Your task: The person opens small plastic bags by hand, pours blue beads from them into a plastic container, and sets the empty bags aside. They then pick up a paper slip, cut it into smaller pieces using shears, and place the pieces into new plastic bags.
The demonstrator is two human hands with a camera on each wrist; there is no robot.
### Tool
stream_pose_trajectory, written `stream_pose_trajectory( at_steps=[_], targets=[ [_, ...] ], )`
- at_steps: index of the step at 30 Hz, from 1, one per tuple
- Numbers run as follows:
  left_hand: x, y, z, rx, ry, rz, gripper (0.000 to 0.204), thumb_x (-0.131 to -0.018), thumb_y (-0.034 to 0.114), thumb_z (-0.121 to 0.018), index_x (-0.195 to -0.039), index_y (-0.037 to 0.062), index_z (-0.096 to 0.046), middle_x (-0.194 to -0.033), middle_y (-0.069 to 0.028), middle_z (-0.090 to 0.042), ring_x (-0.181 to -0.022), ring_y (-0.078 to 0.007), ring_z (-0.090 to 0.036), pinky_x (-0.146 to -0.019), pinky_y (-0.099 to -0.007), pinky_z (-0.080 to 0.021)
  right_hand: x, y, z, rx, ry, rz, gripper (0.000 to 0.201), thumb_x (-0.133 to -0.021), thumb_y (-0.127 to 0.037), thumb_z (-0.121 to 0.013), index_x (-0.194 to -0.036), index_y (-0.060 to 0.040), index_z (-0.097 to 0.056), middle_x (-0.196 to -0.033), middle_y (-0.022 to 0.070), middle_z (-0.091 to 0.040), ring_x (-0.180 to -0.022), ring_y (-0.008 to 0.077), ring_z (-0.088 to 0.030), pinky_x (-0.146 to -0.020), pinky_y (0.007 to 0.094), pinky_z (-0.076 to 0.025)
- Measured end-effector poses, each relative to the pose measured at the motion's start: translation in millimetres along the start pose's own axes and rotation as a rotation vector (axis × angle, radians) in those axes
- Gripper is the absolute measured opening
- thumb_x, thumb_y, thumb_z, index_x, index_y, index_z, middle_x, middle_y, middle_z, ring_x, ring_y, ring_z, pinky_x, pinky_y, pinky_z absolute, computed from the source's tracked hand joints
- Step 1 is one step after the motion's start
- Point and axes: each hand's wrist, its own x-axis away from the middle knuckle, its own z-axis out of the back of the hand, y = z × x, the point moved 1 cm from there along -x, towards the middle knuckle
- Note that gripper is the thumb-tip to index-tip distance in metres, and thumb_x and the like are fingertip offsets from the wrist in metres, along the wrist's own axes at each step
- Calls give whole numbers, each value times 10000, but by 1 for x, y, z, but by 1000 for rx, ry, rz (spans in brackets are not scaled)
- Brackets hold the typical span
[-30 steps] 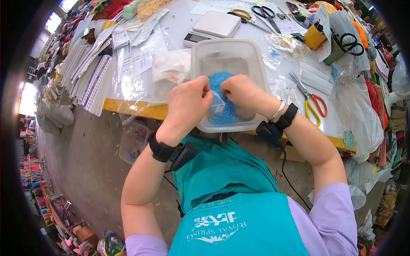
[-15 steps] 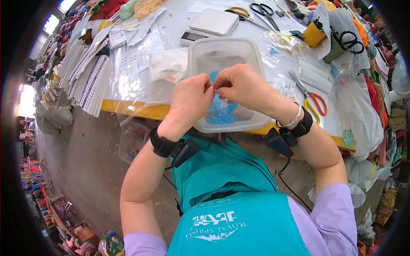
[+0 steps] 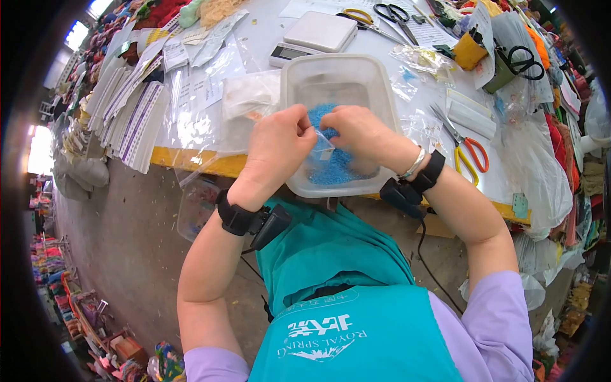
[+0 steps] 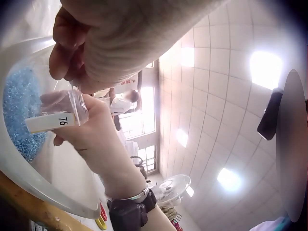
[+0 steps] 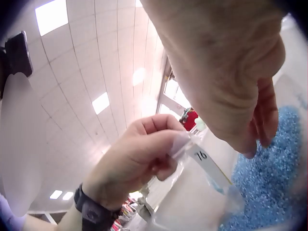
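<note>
My left hand (image 3: 277, 143) pinches a small clear plastic bag (image 3: 324, 148) by its top edge, between thumb and curled fingers. A white label strip (image 5: 209, 166) on the bag reads 76, and some blue shows at its lower part. Below lie fine blue beads (image 3: 331, 173), heaped in a translucent plastic tub (image 3: 391, 102). My right hand (image 3: 364, 130) is bent over the heap, its fingertips (image 5: 250, 153) drawn together and pointing down close to the beads. I cannot tell whether they pinch any beads.
Behind the tub stands a small digital scale (image 3: 320, 32). Scissors with red and yellow handles (image 3: 470, 156) lie to the right, black-handled scissors (image 3: 393, 14) at the back. A plastic-wrapped packet (image 3: 249, 102) touches the tub's left side; striped card strips (image 3: 137, 121) lie farther left.
Half a second ago my right fingertips met the left ones at the bag's top; now they are apart, lower and over the beads. The left hand keeps hold of the bag.
</note>
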Motion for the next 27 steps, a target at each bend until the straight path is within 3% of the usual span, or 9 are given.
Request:
stream_pose_trajectory(
  at_steps=[1,4,8,11,13,16,19,22,27],
  targets=[
    [0,-1,1,-1,-2,15,125,-833,148,-658,-811,25,-655,-743,-157,-689,-735,-370,-684,-689,-448,-535,0,-5,-5,22,-6,2,199,-809,-91,-704,-1001,-50,-737,-931,182,-710,-882,359,-688,-795,438,-556],
    [2,-6,-3,-8,34,-49,137,-871,98,-674,-815,-16,-622,-671,-104,-659,-525,-169,-623,-520,-321,-487,-3,-4,-14,90,-77,6,216,-785,-101,-716,-996,-62,-739,-942,193,-709,-869,382,-675,-799,449,-552],
    [1,-7,-4,1,22,-21,137,-876,106,-672,-827,-13,-627,-674,-107,-658,-533,-172,-630,-523,-331,-493,-7,7,1,-78,-76,-103,179,-806,-65,-707,-979,-20,-729,-881,158,-731,-769,309,-711,-720,385,-579],
    [-1,-7,-4,-7,7,-13,140,-883,113,-667,-840,-15,-630,-683,-111,-660,-543,-177,-636,-524,-333,-498,-9,4,34,-573,-129,-286,121,-848,-33,-677,-943,33,-715,-818,110,-731,-711,192,-721,-656,308,-587],
    [-4,-5,-5,-6,-19,-11,142,-886,115,-663,-845,-18,-631,-690,-114,-662,-551,-181,-640,-528,-333,-505,-8,-13,55,-661,-88,-275,108,-863,-26,-671,-923,56,-708,-803,94,-723,-726,144,-715,-644,280,-588],
    [-7,-1,-9,21,-28,48,133,-840,157,-655,-835,25,-670,-795,-172,-703,-794,-380,-685,-716,-462,-532,-5,-28,63,-703,-105,-252,111,-870,-22,-664,-923,66,-706,-806,92,-724,-732,134,-717,-639,277,-592],
    [-9,0,-10,-3,-33,69,131,-842,157,-656,-842,28,-675,-807,-170,-708,-807,-381,-688,-725,-464,-536,-3,-40,66,-643,-120,-238,127,-879,-20,-650,-949,70,-704,-812,99,-727,-739,149,-723,-645,283,-597],
    [-8,-3,-11,7,-23,18,139,-882,110,-655,-850,-23,-632,-705,-110,-663,-569,-179,-646,-537,-330,-525,0,-44,65,-563,-101,-230,140,-888,-18,-632,-966,73,-702,-822,103,-732,-740,156,-722,-651,288,-600],
    [-9,-6,-12,32,-29,28,140,-880,106,-655,-849,-29,-635,-692,-97,-657,-569,-164,-642,-525,-329,-520,6,-44,68,-630,-31,-276,151,-888,-21,-625,-981,72,-700,-857,119,-737,-760,156,-710,-664,296,-602]
  ],
)
